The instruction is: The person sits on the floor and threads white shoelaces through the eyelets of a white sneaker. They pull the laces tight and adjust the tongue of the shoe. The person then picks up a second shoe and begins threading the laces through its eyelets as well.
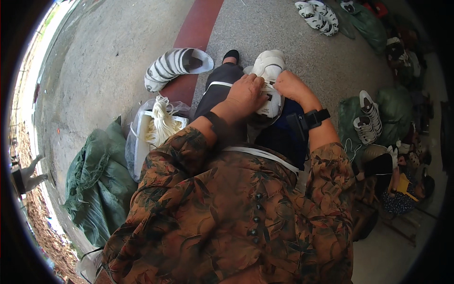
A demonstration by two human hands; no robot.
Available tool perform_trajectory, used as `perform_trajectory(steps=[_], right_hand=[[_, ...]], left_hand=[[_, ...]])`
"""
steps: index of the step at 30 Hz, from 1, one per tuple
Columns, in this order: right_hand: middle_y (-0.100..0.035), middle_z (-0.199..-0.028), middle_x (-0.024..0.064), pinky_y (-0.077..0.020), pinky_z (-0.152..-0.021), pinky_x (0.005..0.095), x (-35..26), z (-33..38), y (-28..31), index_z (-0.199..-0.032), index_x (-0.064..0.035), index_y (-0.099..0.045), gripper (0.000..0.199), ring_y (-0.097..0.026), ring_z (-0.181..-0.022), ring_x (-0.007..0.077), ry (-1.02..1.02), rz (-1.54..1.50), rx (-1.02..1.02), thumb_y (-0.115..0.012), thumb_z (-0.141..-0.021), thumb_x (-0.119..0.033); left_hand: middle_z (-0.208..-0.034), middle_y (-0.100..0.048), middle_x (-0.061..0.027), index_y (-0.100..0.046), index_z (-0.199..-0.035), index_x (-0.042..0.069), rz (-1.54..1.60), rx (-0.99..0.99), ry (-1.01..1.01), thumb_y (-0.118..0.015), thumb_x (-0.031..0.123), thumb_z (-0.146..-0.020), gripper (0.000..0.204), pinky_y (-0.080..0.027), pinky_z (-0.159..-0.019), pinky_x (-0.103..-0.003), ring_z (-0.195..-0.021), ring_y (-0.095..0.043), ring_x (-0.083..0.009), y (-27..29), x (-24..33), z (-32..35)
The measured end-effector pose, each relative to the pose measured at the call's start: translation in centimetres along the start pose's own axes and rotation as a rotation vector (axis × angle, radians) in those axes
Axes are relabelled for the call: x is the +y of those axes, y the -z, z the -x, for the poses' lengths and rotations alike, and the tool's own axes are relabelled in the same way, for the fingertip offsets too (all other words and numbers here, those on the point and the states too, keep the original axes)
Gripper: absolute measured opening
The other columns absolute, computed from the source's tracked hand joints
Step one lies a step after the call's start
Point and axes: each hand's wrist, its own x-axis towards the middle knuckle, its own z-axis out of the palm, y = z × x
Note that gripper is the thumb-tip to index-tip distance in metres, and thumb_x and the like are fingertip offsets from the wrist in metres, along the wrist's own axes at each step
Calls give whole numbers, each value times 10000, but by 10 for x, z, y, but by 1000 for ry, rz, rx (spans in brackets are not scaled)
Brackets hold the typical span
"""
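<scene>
A white sneaker (270, 64) with dark patches lies over my lap, one end pointing away from me. My left hand (248, 91) is closed against its left side, the fingers bent in at the lacing area. On the right side my right hand (293, 88) is closed too, thumb and fingertips pinched close to the lacing. What either set of fingertips holds is too small to make out. Left of my legs, a bundle of white shoelaces (163, 120) lies in a white box (141, 142) with clear plastic around it.
A curved row of nested white shoe pieces (172, 67) lies on the floor ahead left. Green sacks (101, 173) slump at my left. More white shoe pieces (368, 118) rest on a green sack (396, 111) at right, and others (319, 18) lie far right.
</scene>
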Motion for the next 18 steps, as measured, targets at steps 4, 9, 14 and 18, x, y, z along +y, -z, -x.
perform_trajectory(steps=[4,9,14,18], right_hand=[[-563,-644,106,-443,-586,341,1,5,-1,-729,26,-617,103,-550,-638,178,83,-404,-49,-612,-705,-75],[-616,-709,208,-479,-620,400,-5,5,-10,-744,-6,-621,90,-620,-669,314,188,-201,153,-601,-694,-78],[-620,-705,182,-488,-622,454,-19,19,-12,-723,-55,-594,37,-612,-696,379,309,234,497,-577,-716,-87],[-619,-673,147,-489,-608,453,-19,22,-15,-756,-88,-592,55,-628,-680,359,361,406,503,-604,-710,-115]], left_hand=[[-911,-555,-126,-565,-976,54,8,15,2,-695,247,-707,356,-454,-810,-397,-927,-555,-313,-2,-1,1],[-911,-556,-129,-565,-973,54,22,24,5,-690,234,-708,344,-455,-804,-397,-922,-555,-314,-2,-2,1],[-893,-563,-137,-574,-942,46,29,63,10,-642,161,-707,271,-460,-793,-405,-896,-561,-322,-5,-5,2],[-884,-571,-145,-582,-924,47,45,80,14,-610,122,-704,234,-464,-790,-409,-880,-566,-328,-4,-4,1]])
